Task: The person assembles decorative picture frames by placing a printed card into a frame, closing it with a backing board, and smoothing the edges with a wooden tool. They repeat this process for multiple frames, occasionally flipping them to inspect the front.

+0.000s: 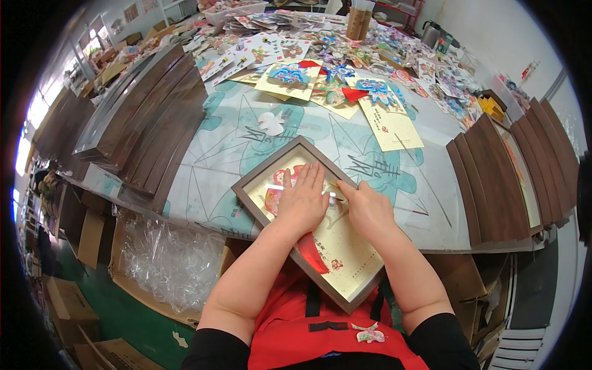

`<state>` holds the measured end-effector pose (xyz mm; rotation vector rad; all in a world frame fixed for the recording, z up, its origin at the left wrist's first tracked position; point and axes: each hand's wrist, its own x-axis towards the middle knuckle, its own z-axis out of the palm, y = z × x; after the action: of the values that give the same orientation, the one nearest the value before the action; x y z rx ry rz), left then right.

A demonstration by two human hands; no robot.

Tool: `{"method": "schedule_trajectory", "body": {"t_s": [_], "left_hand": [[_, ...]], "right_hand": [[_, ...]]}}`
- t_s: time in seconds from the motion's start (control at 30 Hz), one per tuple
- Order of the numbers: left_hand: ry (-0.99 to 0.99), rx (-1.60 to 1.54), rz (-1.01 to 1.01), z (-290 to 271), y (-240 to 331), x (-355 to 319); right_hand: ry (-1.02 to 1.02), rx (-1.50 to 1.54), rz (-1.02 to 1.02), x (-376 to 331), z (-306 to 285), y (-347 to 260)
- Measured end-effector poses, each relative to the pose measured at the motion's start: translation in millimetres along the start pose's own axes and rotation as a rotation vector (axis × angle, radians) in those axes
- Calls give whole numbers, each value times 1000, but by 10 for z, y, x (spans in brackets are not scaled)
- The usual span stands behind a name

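A dark brown, deep picture frame (pixel 345 166) lies tilted across the table's near edge and reaches over my lap. Inside it is a cream card (pixel 353 246) with a red ribbon (pixel 313 254) and a red-and-pink cut-out figure (pixel 273 198). My left hand (pixel 303 198) lies flat inside the frame, its stretched fingers pressing over the figure. Beside it, my right hand (pixel 370 211) is closed, with the index finger extended toward the figure's edge. Something small and dark shows near that fingertip; what the right hand holds, if anything, is hidden.
Stacked brown frames stand at left (pixel 145 117) and right (pixel 493 179). Ahead lie cream cards with blue flowers (pixel 290 75), a white cut-out (pixel 270 124) and heaped paper pieces (pixel 394 58). A carton of clear plastic wrap (pixel 172 259) sits below the table's left edge.
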<state>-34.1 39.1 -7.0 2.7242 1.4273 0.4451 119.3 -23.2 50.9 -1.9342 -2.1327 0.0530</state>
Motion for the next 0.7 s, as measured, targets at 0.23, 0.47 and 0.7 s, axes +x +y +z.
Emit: {"method": "schedule_trajectory", "body": {"t_s": [0.23, 0.47, 0.7], "left_hand": [[-54, 11, -12, -37, -6, 4], [-33, -2, -8, -1, 3, -3], [1, 23, 4, 18, -15, 10]], "right_hand": [[-34, -45, -16, 8, -3, 25], [-32, -65, -14, -11, -29, 29], [-83, -75, 18, 41, -51, 0]]}}
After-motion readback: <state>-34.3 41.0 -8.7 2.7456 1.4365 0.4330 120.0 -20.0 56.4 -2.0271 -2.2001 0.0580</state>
